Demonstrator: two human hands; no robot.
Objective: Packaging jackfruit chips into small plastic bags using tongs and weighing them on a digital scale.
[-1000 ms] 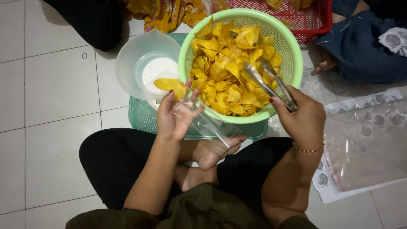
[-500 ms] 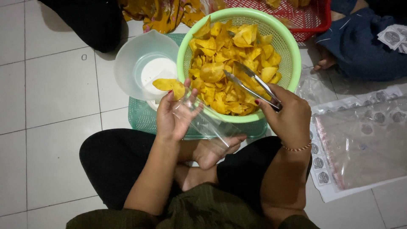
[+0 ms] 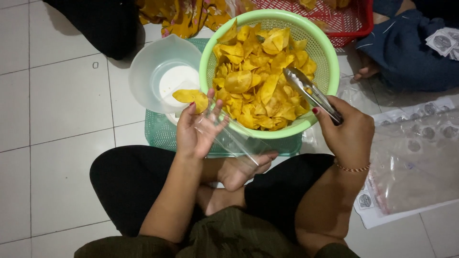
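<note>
Two hands are working over the lap: the left hand (image 3: 197,130) is spreading a clear bag (image 3: 229,138) open, while the right hand (image 3: 348,134) is gripping closed tongs (image 3: 311,94), angling up-left into the chips (image 3: 260,79) beyond.

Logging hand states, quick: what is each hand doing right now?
Left hand: holding a clear plastic bag with chips at its mouth.
Right hand: closed around metal tongs.

Colander (image 3: 325,45): holds chips (image 3: 260,79), sits on crate (image 3: 160,131).
Jug (image 3: 143,71): left of colander.
Bags (image 3: 413,162): right, on floor.
</note>
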